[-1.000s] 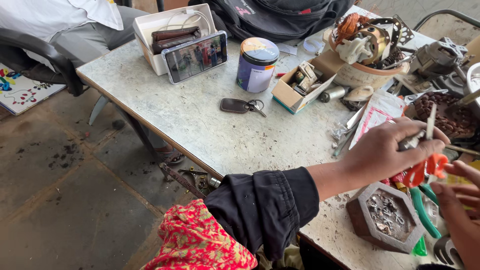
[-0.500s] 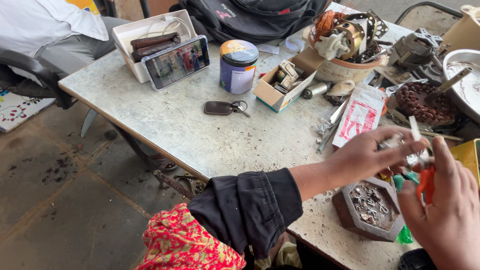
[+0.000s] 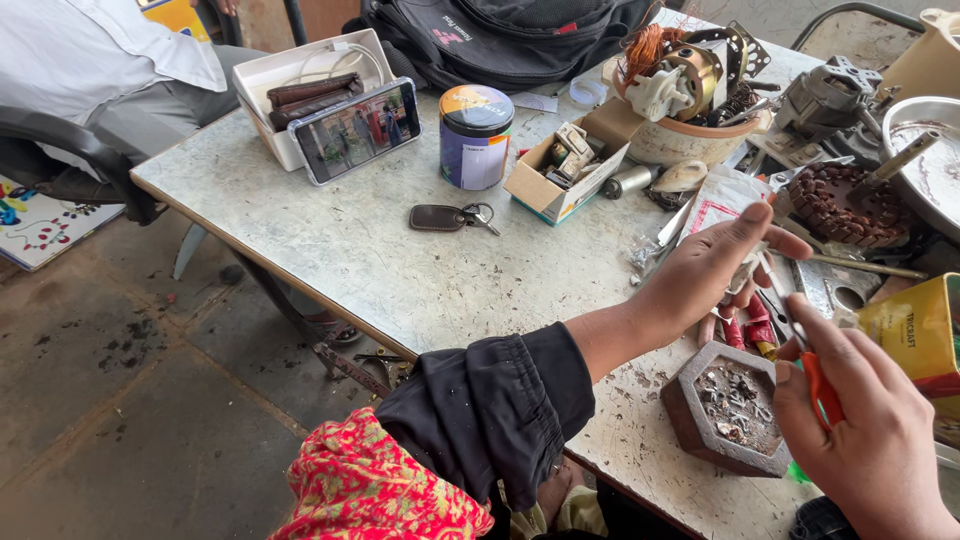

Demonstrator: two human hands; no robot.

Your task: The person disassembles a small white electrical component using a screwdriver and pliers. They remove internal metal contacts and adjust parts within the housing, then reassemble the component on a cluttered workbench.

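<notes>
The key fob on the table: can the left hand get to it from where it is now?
Probably yes. The key fob lies alone on bare table, and nothing stands between it and the left hand, though that hand seems to hold something small.

Orange-handled tool [image 3: 822,388], black sleeve [image 3: 490,415]

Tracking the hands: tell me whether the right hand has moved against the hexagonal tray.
Yes. The right hand, gripping an orange-handled tool, has come leftward to the hexagonal tray, reaching its right edge; a second ago it sat clear of it.
</notes>
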